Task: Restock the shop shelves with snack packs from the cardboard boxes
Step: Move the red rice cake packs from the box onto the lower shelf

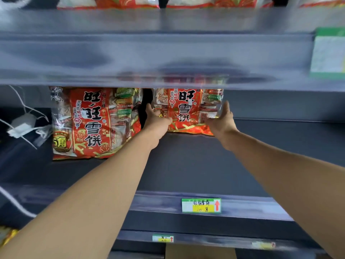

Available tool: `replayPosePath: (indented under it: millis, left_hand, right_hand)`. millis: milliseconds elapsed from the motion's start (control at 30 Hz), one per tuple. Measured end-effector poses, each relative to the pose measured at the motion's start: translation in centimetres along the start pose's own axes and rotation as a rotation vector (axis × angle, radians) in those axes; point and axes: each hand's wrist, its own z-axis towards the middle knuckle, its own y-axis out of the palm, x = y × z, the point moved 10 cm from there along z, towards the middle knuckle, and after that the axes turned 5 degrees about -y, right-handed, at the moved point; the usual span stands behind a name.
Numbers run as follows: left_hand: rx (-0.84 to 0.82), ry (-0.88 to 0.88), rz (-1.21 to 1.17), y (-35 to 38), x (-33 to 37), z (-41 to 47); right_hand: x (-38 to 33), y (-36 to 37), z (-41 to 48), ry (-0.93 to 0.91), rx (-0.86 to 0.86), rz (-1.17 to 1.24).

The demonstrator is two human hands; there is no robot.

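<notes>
A large red snack pack [186,111] stands upright deep on the dark shelf [186,165]. My left hand [155,121] grips its left edge and my right hand [221,121] presses its right edge, so both hands hold it. A second red snack pack [89,124] of the same kind stands upright to the left, nearer the front, apart from my hands. The tops of both packs are hidden behind the upper shelf's front rail [168,58].
More red packs [130,1] sit on the shelf above. White cables and a small white box [22,124] hang at the left. A green price tag [201,205] is on the shelf's front rail. A cardboard box [199,252] shows below.
</notes>
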Motion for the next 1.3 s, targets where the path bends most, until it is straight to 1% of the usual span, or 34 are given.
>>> replayPosePath:
  millis: [67, 133, 333, 433, 500, 633, 767, 867, 933, 1000, 1067, 1167, 1233, 1300]
  left_hand:
    - [0.037, -0.002, 0.04, -0.3, 0.0, -1.6]
    - [0.036, 0.018, 0.088, -0.2, 0.3, -3.5]
    - [-0.139, 0.095, 0.236, 3.5, 1.1, -10.9]
    - [-0.261, 0.127, 0.306, 7.5, 1.2, -15.5]
    - [-0.36, 0.158, 0.35, 11.1, 1.3, -18.8]
    - [-0.574, 0.221, 0.379, 19.6, 2.0, -25.9]
    - [-0.784, 0.225, 0.399, 28.5, 2.3, -33.4]
    - [-0.895, 0.211, 0.411, 34.7, 1.9, -38.5]
    - [-0.953, 0.182, 0.436, 38.6, 1.0, -41.3]
    - [-0.993, 0.126, 0.473, 42.9, -0.8, -43.4]
    - [-0.995, 0.048, 0.499, 46.7, -2.6, -44.8]
    - [-0.944, -0.11, 0.506, 52.1, -6.0, -45.7]
    - [-0.903, -0.223, 0.539, 55.4, -9.3, -45.1]
    - [-0.811, -0.321, 0.557, 57.5, -12.3, -44.2]
  right_hand:
    - [-0.2, -0.4, -1.0, -0.028, -0.007, -0.061]
    - [-0.8, -0.9, -2.8, -0.061, -0.037, -0.096]
    - [-2.9, -4.5, -10.3, -0.173, -0.18, -0.342]
    - [-1.5, -8.3, -13.8, -0.141, -0.21, -0.432]
    - [-0.4, -11.7, -16.1, -0.11, -0.206, -0.466]
    - [3.1, -20.7, -20.7, -0.005, -0.132, -0.511]
    - [7.8, -31.6, -25.2, 0.145, -0.016, -0.548]
    - [11.7, -40.1, -28.0, 0.274, 0.099, -0.558]
    - [14.8, -45.3, -29.5, 0.368, 0.142, -0.576]
    - [18.3, -49.6, -30.4, 0.444, 0.142, -0.564]
    - [22.2, -53.1, -30.7, 0.522, 0.121, -0.542]
    - [28.1, -56.6, -30.4, 0.635, 0.024, -0.591]
    - [31.8, -57.7, -29.9, 0.681, -0.052, -0.562]
    - [34.9, -58.2, -29.3, 0.706, -0.116, -0.551]
